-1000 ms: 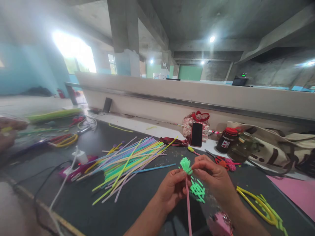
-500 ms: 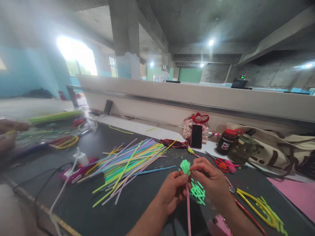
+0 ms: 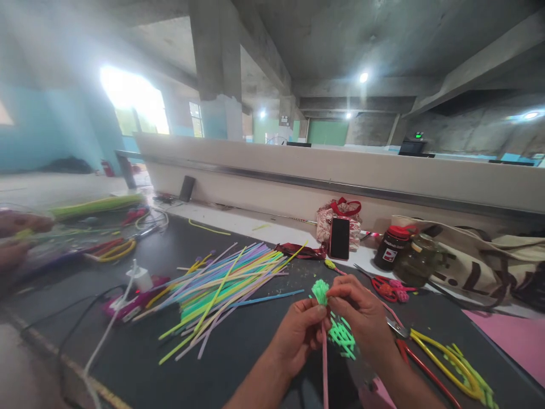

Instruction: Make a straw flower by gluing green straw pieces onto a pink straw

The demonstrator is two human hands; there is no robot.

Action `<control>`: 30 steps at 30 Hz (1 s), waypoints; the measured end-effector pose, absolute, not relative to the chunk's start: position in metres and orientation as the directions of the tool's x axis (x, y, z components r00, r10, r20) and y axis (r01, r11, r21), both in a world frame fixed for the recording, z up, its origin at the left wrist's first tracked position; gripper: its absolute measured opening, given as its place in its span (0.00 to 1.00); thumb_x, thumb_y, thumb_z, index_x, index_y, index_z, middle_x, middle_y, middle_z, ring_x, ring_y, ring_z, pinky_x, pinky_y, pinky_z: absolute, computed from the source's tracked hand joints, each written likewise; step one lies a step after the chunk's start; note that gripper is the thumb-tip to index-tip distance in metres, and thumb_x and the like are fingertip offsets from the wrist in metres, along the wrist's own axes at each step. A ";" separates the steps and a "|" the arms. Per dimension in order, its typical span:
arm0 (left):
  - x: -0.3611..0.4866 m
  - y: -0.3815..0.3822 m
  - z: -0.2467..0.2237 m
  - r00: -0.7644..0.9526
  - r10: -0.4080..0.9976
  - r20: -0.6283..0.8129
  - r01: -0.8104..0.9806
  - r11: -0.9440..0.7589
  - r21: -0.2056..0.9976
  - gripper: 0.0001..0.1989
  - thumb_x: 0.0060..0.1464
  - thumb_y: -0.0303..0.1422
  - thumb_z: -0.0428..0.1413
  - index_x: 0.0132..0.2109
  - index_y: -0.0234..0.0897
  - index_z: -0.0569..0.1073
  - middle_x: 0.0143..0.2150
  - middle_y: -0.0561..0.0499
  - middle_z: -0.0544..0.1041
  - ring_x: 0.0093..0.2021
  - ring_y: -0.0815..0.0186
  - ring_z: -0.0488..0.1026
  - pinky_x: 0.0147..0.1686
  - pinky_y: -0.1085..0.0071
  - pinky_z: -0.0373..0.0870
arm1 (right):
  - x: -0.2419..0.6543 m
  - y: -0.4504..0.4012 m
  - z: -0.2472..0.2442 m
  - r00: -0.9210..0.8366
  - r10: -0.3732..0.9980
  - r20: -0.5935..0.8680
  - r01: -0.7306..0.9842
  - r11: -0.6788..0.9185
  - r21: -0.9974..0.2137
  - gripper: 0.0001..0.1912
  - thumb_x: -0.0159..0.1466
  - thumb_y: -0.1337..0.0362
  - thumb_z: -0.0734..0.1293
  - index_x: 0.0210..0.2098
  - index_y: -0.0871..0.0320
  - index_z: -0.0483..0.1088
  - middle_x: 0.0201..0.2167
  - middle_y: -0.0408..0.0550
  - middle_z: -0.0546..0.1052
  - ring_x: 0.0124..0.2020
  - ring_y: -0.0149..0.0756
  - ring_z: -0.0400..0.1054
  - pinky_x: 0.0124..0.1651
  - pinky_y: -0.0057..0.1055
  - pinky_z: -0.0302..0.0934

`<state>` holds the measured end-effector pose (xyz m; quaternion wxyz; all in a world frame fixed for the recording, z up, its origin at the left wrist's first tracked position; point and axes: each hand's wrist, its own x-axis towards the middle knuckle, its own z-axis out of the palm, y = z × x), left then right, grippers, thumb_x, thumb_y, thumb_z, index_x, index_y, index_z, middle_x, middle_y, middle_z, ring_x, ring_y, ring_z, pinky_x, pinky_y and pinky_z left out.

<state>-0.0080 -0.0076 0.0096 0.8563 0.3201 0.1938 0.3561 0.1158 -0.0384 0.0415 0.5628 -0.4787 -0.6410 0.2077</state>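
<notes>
Pinching thin, fuzzy pink stem point(image 3: 326, 369) under fluffy mint-green tuft point(image 3: 319, 291) at 5 o'clock with left hand point(image 3: 301, 329), right hand point(image 3: 356, 309) curled thumb-to-finger at tuft's edge. Can't make out right's exact grip or stem's cut-off bottom.

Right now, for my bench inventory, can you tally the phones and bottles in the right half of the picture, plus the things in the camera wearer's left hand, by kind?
Phone: 1
Bottles: 2 (black bottle, greenish bottle)
Green tuft in left hand: 1
Pink stem in left hand: 1
Total: 5
</notes>
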 end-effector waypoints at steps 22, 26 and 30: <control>-0.015 -0.009 0.014 0.540 0.841 0.029 -0.435 0.250 0.865 0.12 0.37 0.37 0.59 0.25 0.32 0.69 0.17 0.56 0.64 0.16 0.78 0.57 0.18 0.79 0.51 | 0.108 -0.048 0.043 0.014 0.995 0.103 0.011 0.103 -0.995 0.14 0.48 0.59 0.69 0.30 0.59 0.64 0.19 0.38 0.67 0.15 0.22 0.54 0.16 0.21 0.48; -0.017 -0.011 0.019 0.534 0.843 0.064 -0.375 0.168 0.911 0.12 0.37 0.37 0.59 0.25 0.32 0.70 0.16 0.57 0.61 0.16 0.78 0.54 0.17 0.79 0.50 | 0.106 -0.050 0.044 0.035 0.994 0.103 -0.016 0.104 -0.994 0.12 0.48 0.61 0.68 0.28 0.60 0.65 0.16 0.37 0.66 0.15 0.22 0.53 0.17 0.20 0.47; -0.018 -0.014 0.027 0.499 0.861 0.101 -0.355 0.097 0.930 0.10 0.38 0.36 0.58 0.25 0.32 0.72 0.16 0.57 0.62 0.15 0.78 0.54 0.17 0.79 0.50 | 0.106 -0.051 0.047 0.041 0.995 0.090 -0.037 0.092 -0.995 0.10 0.48 0.62 0.69 0.27 0.60 0.66 0.17 0.37 0.66 0.16 0.22 0.53 0.18 0.20 0.47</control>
